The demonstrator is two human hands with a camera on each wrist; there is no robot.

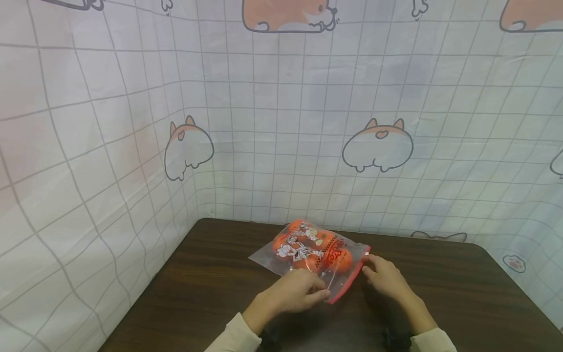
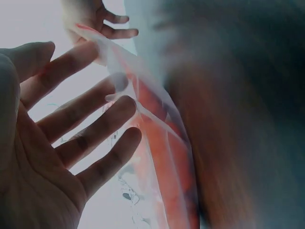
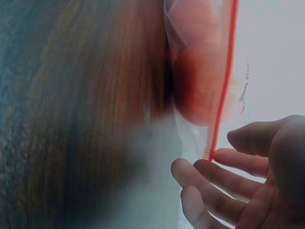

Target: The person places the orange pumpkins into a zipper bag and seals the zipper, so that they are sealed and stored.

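A clear zip bag (image 1: 265, 255) with a red zip edge (image 1: 349, 283) and white cartoon print lies on the table, its zip edge facing right. Several orange round fruits (image 1: 343, 261), like mandarins, are inside. My left hand (image 1: 293, 292) is at the bag's near side; in the left wrist view its fingers (image 2: 107, 121) are spread and fairly straight, tips against the plastic. At the far right corner of the zip edge is my right hand (image 1: 387, 277). In the right wrist view its fingers (image 3: 221, 198) are loosely bent beside the corner, the thumb held apart.
The dark wood-grain table (image 1: 211, 274) meets a white grid-patterned curtain (image 1: 281, 146) with cartoon dogs at the back and left. Cream sleeves (image 1: 237, 335) and dark bands at the wrists show near the bottom.
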